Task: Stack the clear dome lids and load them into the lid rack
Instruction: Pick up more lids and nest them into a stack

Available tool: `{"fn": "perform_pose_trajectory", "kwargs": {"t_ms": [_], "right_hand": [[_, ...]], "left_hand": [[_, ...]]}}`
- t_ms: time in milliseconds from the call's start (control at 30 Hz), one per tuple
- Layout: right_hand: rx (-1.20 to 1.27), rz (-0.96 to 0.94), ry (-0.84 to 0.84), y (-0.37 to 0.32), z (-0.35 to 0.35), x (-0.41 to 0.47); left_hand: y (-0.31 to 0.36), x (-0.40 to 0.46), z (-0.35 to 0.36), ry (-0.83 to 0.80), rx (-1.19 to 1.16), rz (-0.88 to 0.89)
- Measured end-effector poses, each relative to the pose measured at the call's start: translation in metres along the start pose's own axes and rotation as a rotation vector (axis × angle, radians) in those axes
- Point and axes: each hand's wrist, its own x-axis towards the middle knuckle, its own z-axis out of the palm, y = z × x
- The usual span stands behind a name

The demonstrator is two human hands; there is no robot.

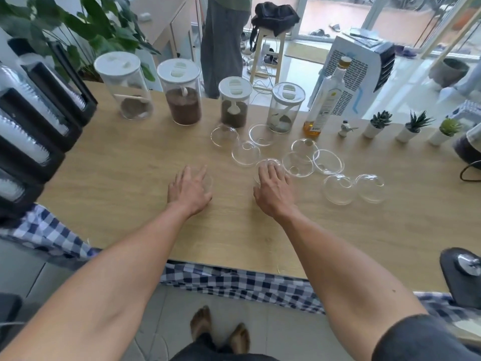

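Meanwhile, at a light wooden table [125, 183], a person reaches both bare arms forward over a scatter of clear dome lids [298, 164]. The left hand [188, 188] lies palm down with its fingers loosely spread over one clear lid [209, 181] whose rim just shows past the fingertips — whether the fingers grip it or only rest on it cannot be told. The right hand [273, 188] covers another lid [268, 164] in the same way, fingers fairly straight and draped over the dome.

The other lids sit loose on the tabletop beyond and to the right of the hands, some dome up and some tipped, a few touching or overlapping, and two lie apart at the right [337, 188] [369, 187].

At the table's left edge stands the black lid rack [46, 157], its slanted channels already holding rows of clear lids.

Along the far side stand four lidded canisters — one nearly empty [127, 89], one well filled with brown grounds [182, 95], and two smaller ones [235, 102] [285, 108]. A bottle of amber liquid [328, 100], nearly empty, stands just right of them, then a small figurine [345, 127] and three potted succulents [377, 123]. Checked cloth [234, 280] hangs below the table's near edge, and the person's bare feet [221, 332] show on the tiled floor.
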Motion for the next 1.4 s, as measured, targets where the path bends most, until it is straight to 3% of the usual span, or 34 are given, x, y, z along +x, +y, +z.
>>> {"fn": "perform_pose_trajectory", "kwargs": {"t_ms": [133,433,700,1033,1400], "right_hand": [[-0.002,-0.019,0.084,-0.004,0.007,-0.014],[0.168,0.022,0.142,-0.008,0.009,-0.027],[0.330,-0.042,0.316,-0.025,-0.016,0.009],[0.317,-0.010,0.277,-0.055,-0.006,0.084],[0.293,0.030,0.262,-0.063,0.023,0.076]], "left_hand": [[0.006,0.000,0.001,0.067,-0.031,0.014],[0.039,0.002,-0.022,0.132,-0.577,-0.025],[0.040,0.027,-0.034,0.223,-0.838,-0.118],[0.018,0.077,-0.051,0.255,-0.867,-0.032],[0.012,0.130,-0.043,0.230,-0.876,0.115]]}}
